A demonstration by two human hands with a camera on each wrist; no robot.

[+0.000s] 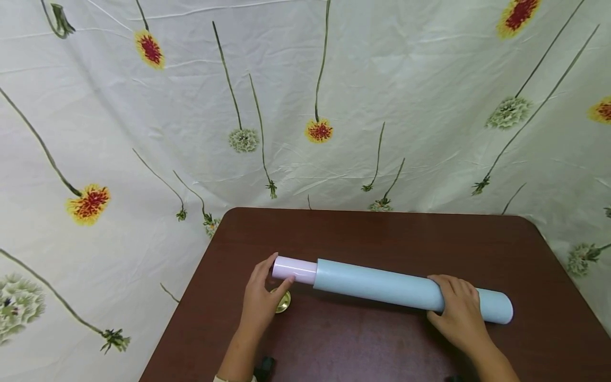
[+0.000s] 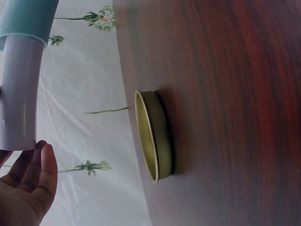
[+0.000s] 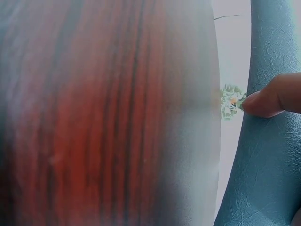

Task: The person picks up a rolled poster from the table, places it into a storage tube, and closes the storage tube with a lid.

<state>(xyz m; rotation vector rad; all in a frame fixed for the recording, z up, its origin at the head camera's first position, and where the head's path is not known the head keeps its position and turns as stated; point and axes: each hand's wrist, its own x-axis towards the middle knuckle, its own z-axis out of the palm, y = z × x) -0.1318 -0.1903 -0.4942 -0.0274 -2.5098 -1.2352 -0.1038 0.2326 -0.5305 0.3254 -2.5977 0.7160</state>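
A long light-blue tube is held level above the table in the head view. Out of its left end sticks a narrower, glossy lavender tube. My left hand pinches the lavender tube's outer end between thumb and fingers; in the left wrist view, fingertips lie right at its rim. Toward the blue tube's right end, my right hand grips it, the thumb laid along the textured surface in the right wrist view. A shallow gold round cap rests on the table below my left hand, partly hidden by it in the head view.
The dark red-brown wooden table has rounded far corners. Behind it hangs a white cloth printed with flowers. A small dark object shows beside my left wrist at the bottom of the head view.
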